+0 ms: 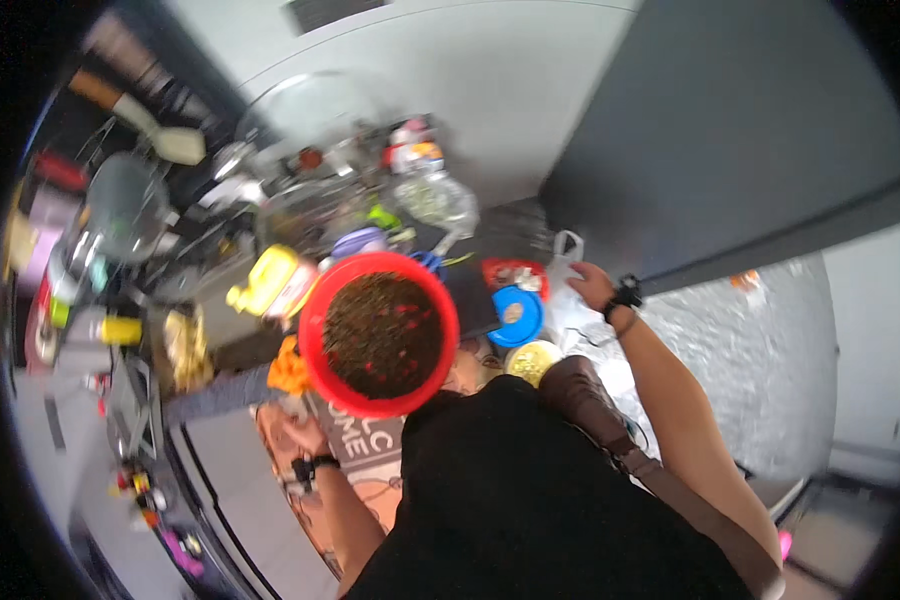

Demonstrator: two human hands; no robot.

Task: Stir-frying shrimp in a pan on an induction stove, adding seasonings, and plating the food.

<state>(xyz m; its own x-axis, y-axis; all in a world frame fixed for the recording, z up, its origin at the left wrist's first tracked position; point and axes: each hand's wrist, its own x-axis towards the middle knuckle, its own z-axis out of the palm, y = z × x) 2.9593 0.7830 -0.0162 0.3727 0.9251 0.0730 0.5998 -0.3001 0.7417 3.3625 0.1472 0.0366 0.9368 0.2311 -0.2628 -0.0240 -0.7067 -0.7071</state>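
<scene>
My right hand (591,285) is at the handles of a white plastic bag (570,307); blur hides whether its fingers grip them. Low on the left, my left hand (306,435) hangs over a doormat (367,442) with lettering, its fingers apart and nothing in them. Between the hands is a round red tub (379,334) of dark, crumbly material with reddish bits. An orange cloth (289,366) lies by its lower left rim. Beside the bag are a blue round lid or container (521,315) and a tub of pale yellow pieces (532,361).
A yellow jug (274,281) stands left of the red tub. Beyond it, a sink area holds crowded dishes, a pan-like lid (127,208) and a spatula (180,145). A clear plastic bag (439,202) lies near the wall. A large dark panel (735,142) rises at upper right.
</scene>
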